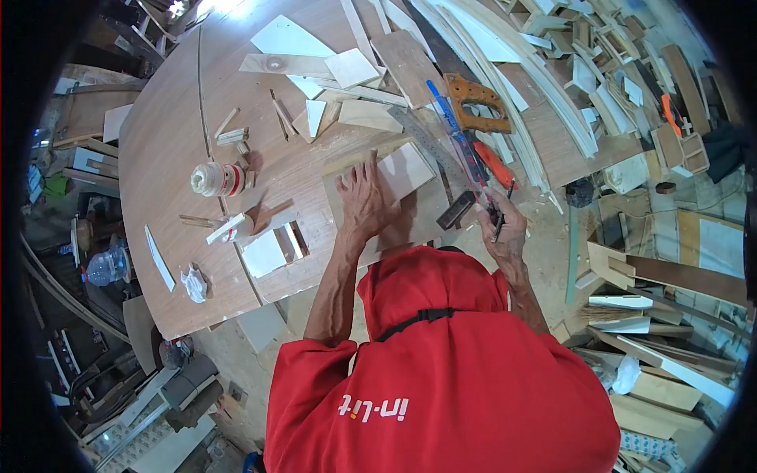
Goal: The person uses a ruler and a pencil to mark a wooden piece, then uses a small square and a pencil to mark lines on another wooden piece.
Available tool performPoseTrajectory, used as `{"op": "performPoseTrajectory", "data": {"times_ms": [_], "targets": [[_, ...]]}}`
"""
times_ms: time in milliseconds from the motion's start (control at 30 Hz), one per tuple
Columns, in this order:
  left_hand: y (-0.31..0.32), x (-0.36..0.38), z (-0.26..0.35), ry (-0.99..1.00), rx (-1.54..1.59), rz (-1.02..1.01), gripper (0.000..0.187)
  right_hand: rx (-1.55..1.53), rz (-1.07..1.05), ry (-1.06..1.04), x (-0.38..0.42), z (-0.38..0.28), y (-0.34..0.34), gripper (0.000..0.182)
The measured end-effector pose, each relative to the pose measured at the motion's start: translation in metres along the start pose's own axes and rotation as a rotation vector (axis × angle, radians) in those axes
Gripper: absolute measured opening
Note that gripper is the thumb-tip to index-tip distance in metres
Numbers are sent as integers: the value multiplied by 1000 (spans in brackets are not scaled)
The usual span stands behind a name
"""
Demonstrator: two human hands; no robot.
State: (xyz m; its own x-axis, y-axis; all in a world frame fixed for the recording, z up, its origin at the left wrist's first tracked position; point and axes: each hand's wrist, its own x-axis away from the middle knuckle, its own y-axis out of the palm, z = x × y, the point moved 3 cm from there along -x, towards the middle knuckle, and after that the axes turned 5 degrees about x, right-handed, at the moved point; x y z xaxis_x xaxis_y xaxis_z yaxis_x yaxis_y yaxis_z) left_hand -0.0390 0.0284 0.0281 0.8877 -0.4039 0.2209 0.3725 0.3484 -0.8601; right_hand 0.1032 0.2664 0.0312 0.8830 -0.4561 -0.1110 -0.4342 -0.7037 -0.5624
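Observation:
My left hand [364,201] lies flat with its fingers spread on a thin wooden board [334,169] and a pale rectangular piece [407,171] on the table. Off the table's near edge, my right hand [506,225] has its fingers closed around a thin dark pencil-like stick [498,227]. Between the hands rests a try square, its dark stock [456,210] near my right fingers. A blue and clear strip-like tool [451,114] reaches down toward that hand. Beside it are a red-handled tool [494,164] and a handsaw with a wooden handle [478,104].
The brown worktable [169,150] carries a jar [217,180], a white bottle [230,229], crumpled plastic [194,284] and wood offcuts [367,115]. Long pale strips [544,110] lie at right. Stacked wood [662,363] fills the right floor. A red-hooded person's back [441,386] fills the lower middle.

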Motion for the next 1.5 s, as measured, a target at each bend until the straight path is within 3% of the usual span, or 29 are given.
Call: {"op": "performPoseTrajectory", "data": {"times_ms": [300,367,567,700,767,867,1100,1167,1267,1500], "targets": [[12,31,-39,-29,295,240,129,-6,-69,-55,-1,-3,-3,35],[20,38,-47,29,417,326,120,-13,-79,-51,-2,-2,-3,35],[22,38,-49,5,287,295,101,5,-117,-46,-6,0,-3,34],[16,38,-37,62,140,329,118,20,-104,-74,-4,0,-4,34],[15,37,-37,4,246,266,97,16,-86,-90,-2,0,-5,34],[18,36,-41,8,258,277,96,-12,-109,-54,0,3,-7,33],[19,36,-41,17,280,291,99,-7,-101,-80,2,4,-8,34],[18,37,-40,62,233,325,117,-11,-95,-87,2,4,-7,34],[14,37,-31,-7,101,281,112,-19,-118,-67,2,6,-7,35],[12,28,-21,-31,141,244,120,-4,-96,-102,1,8,-7,35]]}}
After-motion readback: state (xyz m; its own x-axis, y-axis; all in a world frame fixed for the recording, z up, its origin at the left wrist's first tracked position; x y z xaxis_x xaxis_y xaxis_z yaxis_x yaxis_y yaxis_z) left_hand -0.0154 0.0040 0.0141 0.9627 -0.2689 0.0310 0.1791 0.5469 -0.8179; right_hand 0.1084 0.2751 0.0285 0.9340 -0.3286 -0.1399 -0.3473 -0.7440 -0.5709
